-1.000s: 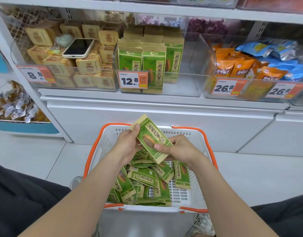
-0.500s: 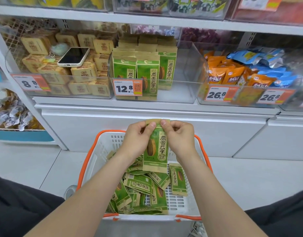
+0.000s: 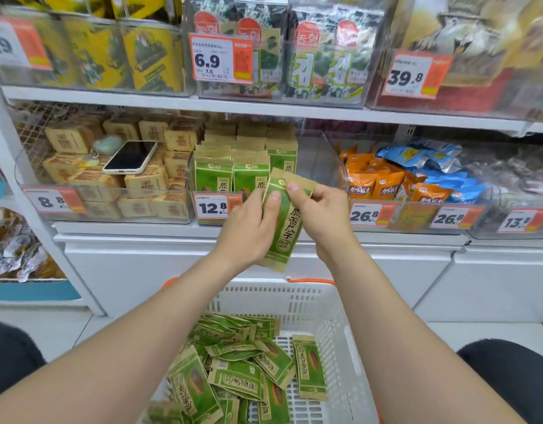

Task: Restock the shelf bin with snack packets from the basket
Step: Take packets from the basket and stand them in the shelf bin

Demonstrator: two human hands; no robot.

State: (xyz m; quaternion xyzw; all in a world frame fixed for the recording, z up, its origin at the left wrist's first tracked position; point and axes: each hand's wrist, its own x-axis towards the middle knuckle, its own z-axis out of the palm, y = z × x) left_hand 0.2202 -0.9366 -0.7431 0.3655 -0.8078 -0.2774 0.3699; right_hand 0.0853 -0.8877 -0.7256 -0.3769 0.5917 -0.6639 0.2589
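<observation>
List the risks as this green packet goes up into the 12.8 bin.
The green packet is tilted, held by the left hand and right hand at its upper half. Pushed in so, it might topple the upright packets at the front of the clear bin. The phone lying on the tan packs next door could get nudged off.

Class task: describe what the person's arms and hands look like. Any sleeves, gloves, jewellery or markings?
The left hand and right hand are bare: no gloves, no rings in view. Both forearms are uncovered to the picture's edge: no sleeves, watch or bracelet. Visible nails look short and unpainted.
</observation>
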